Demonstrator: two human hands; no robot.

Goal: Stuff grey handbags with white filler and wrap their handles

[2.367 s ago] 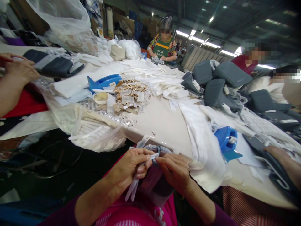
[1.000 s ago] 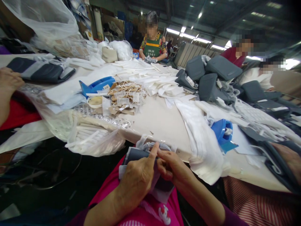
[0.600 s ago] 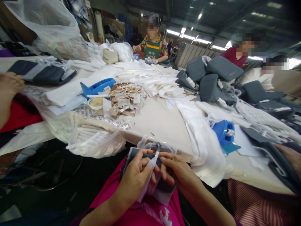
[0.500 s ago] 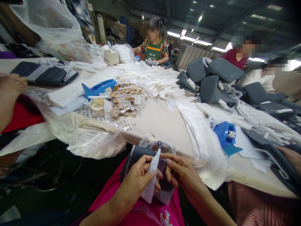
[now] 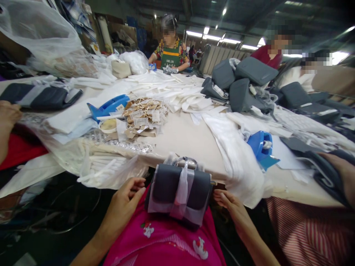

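A small dark grey handbag (image 5: 163,186) rests on my lap against the table's front edge. White wrapping material (image 5: 181,190) hangs down the middle of its front flap, and its top handle (image 5: 186,161) is covered with clear wrap. Just left of the bag is my left hand (image 5: 132,192), fingers loosely curved and apart, holding nothing. To the right, my right hand (image 5: 226,199) is also off the bag, its fingers stretched towards the bag's side. Neither hand appears to grip anything.
On the table (image 5: 183,136) lie a pile of tags (image 5: 145,116), a blue tape dispenser (image 5: 109,106), another blue dispenser (image 5: 260,147), white sheets (image 5: 230,155) and stacked grey bags (image 5: 255,70). Co-workers' hands (image 5: 9,112) are at both sides; a person in an apron (image 5: 170,57) works opposite.
Both hands have let go of the white strip and moved apart to either side of the bag. The strip now lies flat down the flap. The camera view has shifted slightly.
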